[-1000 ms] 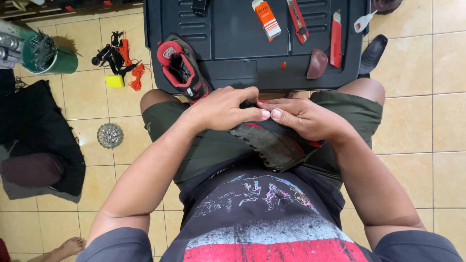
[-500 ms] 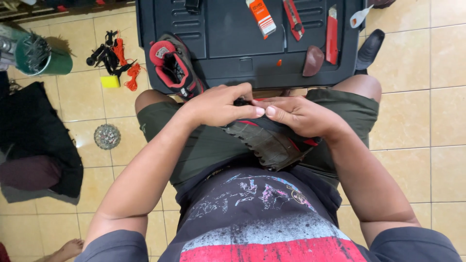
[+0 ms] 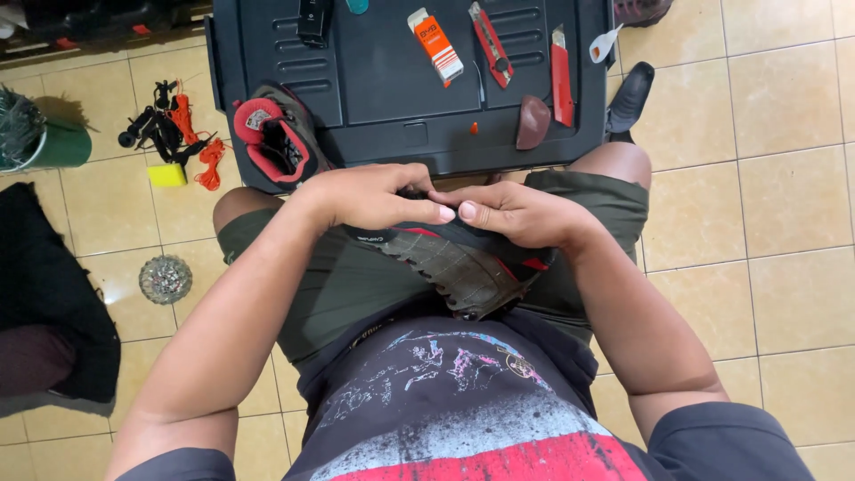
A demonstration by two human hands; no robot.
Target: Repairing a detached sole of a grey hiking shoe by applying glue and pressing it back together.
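A dark shoe with a ridged grey sole and red trim (image 3: 463,272) lies sole-up across my lap. My left hand (image 3: 374,196) grips its upper edge from the left, thumb pressed on the rim. My right hand (image 3: 517,214) grips the same edge from the right, and the two thumbs nearly touch. A matching shoe with a red lining (image 3: 276,138) rests upright against the front left corner of a black plastic tray (image 3: 374,80), just beyond my left knee.
On the tray lie an orange box (image 3: 436,44), a red utility knife (image 3: 490,43), a second red cutter (image 3: 561,76) and a brown sole piece (image 3: 533,122). Tangled orange cord (image 3: 183,134), a green container (image 3: 40,142), a round floor drain (image 3: 165,279) and dark cloth (image 3: 44,294) sit left.
Both hands stay on the shoe with only small finger shifts. The view has tilted, so the tray and floor items sit lower in the frame.
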